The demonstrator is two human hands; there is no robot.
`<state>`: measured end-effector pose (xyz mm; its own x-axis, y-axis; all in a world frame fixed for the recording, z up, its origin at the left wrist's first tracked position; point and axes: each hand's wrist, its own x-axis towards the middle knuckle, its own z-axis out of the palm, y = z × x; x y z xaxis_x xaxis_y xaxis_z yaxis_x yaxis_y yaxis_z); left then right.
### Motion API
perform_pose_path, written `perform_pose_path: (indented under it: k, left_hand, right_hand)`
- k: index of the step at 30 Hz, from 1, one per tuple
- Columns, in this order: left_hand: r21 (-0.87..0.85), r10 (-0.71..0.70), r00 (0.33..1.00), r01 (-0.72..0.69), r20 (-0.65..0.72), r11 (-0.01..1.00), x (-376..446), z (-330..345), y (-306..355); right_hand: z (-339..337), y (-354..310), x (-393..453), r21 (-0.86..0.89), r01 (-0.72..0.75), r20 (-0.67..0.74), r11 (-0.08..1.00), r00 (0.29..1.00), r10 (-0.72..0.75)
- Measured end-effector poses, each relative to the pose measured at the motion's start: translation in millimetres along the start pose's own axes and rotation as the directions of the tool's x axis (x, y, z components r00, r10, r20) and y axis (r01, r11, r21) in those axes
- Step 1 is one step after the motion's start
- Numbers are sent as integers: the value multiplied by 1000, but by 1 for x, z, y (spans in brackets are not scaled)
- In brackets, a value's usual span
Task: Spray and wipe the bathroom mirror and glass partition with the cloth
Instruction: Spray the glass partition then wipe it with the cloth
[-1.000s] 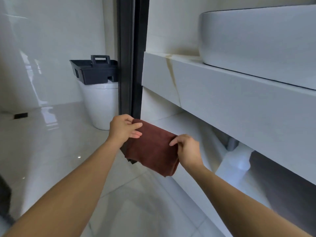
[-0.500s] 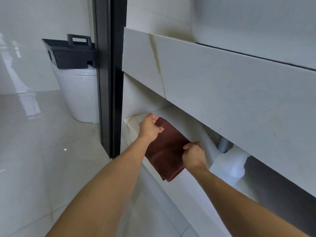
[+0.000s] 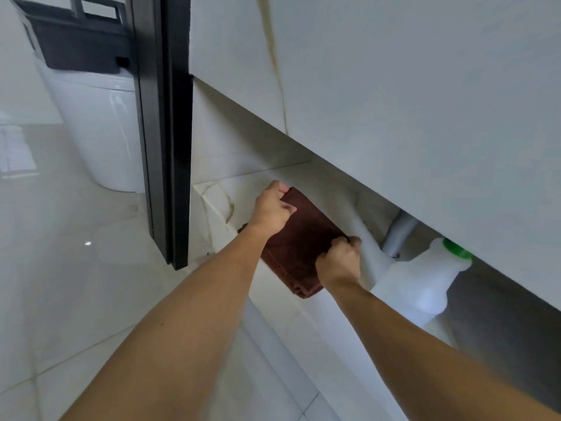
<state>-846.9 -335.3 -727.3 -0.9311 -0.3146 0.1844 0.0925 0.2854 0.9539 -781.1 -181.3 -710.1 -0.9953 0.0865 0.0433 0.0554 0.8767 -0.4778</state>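
A folded dark brown cloth (image 3: 300, 247) lies on the low marble shelf (image 3: 218, 196) beneath the vanity counter. My left hand (image 3: 271, 209) grips the cloth's far corner and my right hand (image 3: 340, 259) grips its near right edge. The glass partition (image 3: 60, 208) with its black frame (image 3: 165, 132) stands just left of the shelf. The mirror is out of view.
A white plastic jug with a green cap (image 3: 425, 281) stands on the shelf right of the cloth, by a grey drain pipe (image 3: 397, 235). The vanity counter front (image 3: 394, 101) overhangs. Behind the glass, a black caddy (image 3: 76, 41) sits on a white toilet (image 3: 97, 132).
Both hands carried the cloth forward and down onto the shelf under the counter. The view has dropped lower and closer, so the jug now shows.
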Motion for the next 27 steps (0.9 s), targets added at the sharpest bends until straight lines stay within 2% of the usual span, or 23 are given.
perform_pose_path:
  k: [2, 4, 6, 8, 12, 14, 23, 27]
  left_hand:
    - [45, 75, 994, -79, 74, 996, -2, 3, -7]
    - [227, 172, 971, -208, 165, 951, -6, 3, -15]
    - [467, 250, 931, -351, 266, 812, -13, 5, -19]
    - [613, 268, 897, -436, 351, 659, -17, 10, -22]
    - [784, 5, 908, -365, 420, 502, -12, 18, -30]
    - [820, -73, 904, -345, 421, 456, -12, 18, -34]
    - [853, -134, 901, -331, 413, 403, -15, 5, -27]
    - [883, -150, 918, -295, 368, 365, -18, -5, -27]
  right_hand:
    - [2, 1, -2, -23, -45, 69, 999, 997, 47]
    - [10, 6, -4, -115, -48, 66, 992, 996, 56]
    - [22, 12, -6, -239, 12, -12, 971, 1000, -15]
    - [32, 15, -7, -265, 32, -24, 964, 999, -40]
    - [48, 16, -4, -246, -2, 79, 969, 997, 22]
    - [53, 17, -4, -291, 8, 71, 957, 997, 14]
    - [39, 18, -6, -298, -2, 159, 955, 986, 52]
    - [32, 16, 1, -283, -7, 140, 959, 989, 48]
